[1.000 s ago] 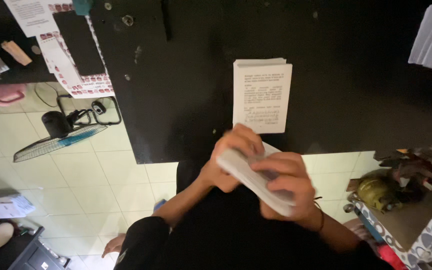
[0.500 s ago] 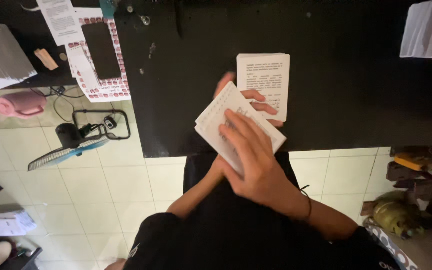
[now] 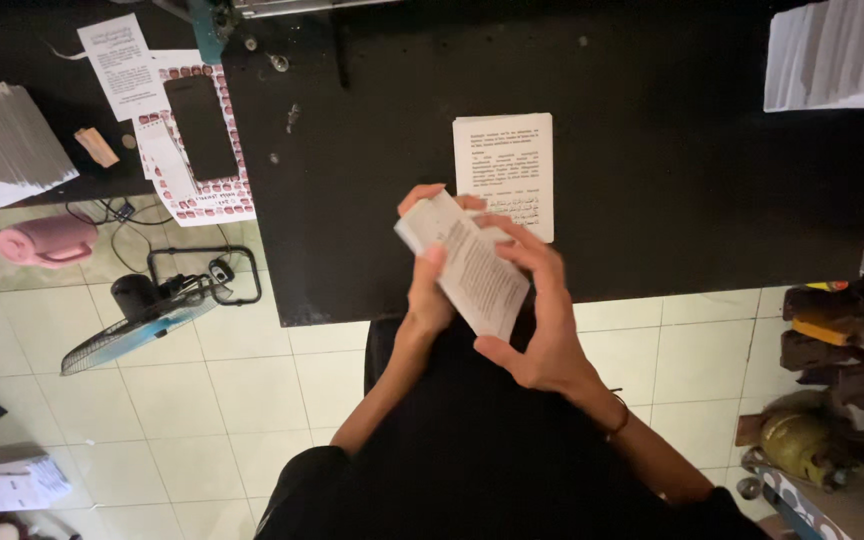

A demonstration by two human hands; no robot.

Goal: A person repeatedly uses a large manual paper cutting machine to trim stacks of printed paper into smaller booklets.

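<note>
Both hands hold a thick stack of white printed sheets (image 3: 467, 262) over the near edge of a black table (image 3: 652, 140). My left hand (image 3: 424, 285) grips its left end from below, thumb on the top sheet. My right hand (image 3: 542, 320) wraps the right side, fingers spread across the top. Just beyond the stack, a second pile of printed pages (image 3: 507, 170) lies flat on the table.
A dark phone (image 3: 199, 128) rests on a patterned sheet at the table's left. White paper stacks sit far left (image 3: 2, 145) and top right (image 3: 837, 55). On the tiled floor: a pink jug (image 3: 47, 240), a small fan (image 3: 137, 320), clutter at right.
The held stack has moved from over my lap up towards the table edge and turned. My right hand shifted from covering its top to holding its right side.
</note>
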